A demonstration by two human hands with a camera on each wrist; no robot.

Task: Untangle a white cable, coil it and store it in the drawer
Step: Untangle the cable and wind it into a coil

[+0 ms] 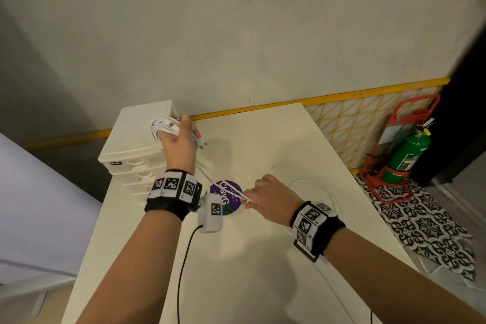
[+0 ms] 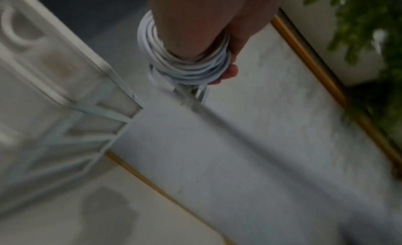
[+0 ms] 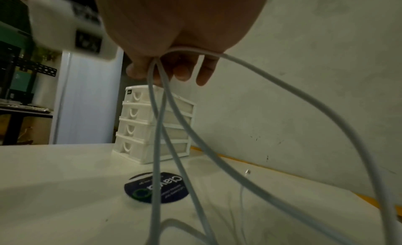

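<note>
— White cable loops wrap my left hand, gripped above the drawer unit.
— Right hand?
— Pinching loose strands; only its wrist view shows them trailing onto the surface.
</note>
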